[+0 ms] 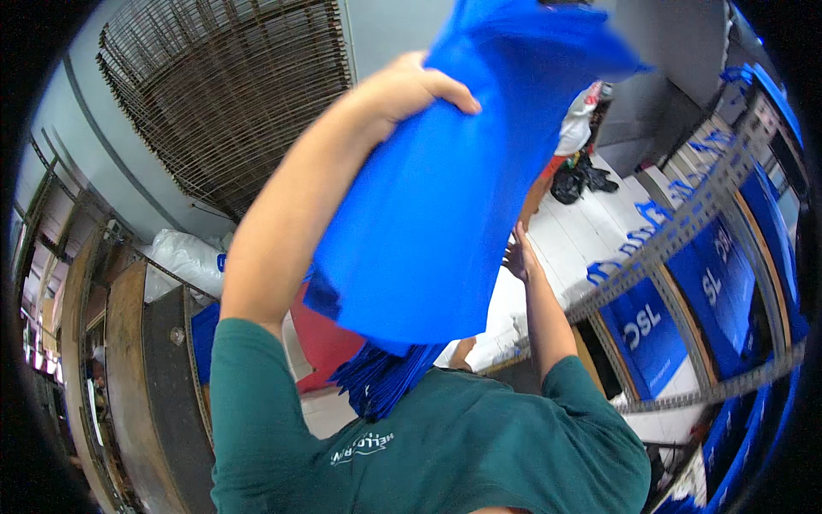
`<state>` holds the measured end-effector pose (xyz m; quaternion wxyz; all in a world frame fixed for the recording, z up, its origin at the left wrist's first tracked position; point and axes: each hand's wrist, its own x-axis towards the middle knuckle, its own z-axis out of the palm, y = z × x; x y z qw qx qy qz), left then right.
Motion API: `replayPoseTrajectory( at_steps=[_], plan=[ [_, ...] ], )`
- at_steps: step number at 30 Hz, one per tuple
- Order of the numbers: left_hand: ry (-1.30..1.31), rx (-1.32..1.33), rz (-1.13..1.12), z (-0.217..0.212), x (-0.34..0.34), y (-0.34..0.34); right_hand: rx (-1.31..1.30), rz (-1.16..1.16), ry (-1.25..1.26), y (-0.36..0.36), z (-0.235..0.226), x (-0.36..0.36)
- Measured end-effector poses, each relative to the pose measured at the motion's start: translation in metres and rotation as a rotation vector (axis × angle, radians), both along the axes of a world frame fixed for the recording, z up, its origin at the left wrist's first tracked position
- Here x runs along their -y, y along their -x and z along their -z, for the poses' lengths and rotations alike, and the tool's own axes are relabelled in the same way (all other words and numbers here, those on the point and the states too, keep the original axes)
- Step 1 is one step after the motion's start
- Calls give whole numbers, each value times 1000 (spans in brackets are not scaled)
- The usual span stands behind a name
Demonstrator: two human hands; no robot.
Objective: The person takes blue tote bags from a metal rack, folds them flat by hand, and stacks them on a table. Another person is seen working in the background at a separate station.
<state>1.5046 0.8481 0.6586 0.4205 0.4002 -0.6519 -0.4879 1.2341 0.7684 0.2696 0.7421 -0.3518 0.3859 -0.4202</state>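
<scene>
My left hand [419, 90] is raised and closed on a large piece of bright blue fabric [428, 214], with the thumb across its near face. The fabric hangs down in front of me. Its upper end is blurred and flares to the right. Below its lower edge, close to my shirt, shows a thick bundle of darker blue layered fabric [385, 377]; what supports it is hidden. My right hand [521, 255] is up beside the fabric's right edge, fingers apart and partly hidden behind it, with nothing visible in them.
A stack of wire racks [227, 94] stands at the far left wall. A white plastic sack [184, 261] sits below, near a wooden shelf [124, 377]. A red panel-like object [321, 338] lies under the fabric. Metal shelving [685, 244] with blue bags [646, 334] curves along the right. Black plastic bags [582, 182] lie on the white floor.
</scene>
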Motion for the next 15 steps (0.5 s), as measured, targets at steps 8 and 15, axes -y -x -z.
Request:
replayPoseTrajectory(
  at_steps=[8, 15],
  plan=[
    [83, -269, -419, -37, 72, -80, 945, -460, 91, -65, -47, 212],
    [-197, -132, -777, 73, 145, -136, 202, -315, 51, -46, -99, 287]
  ],
)
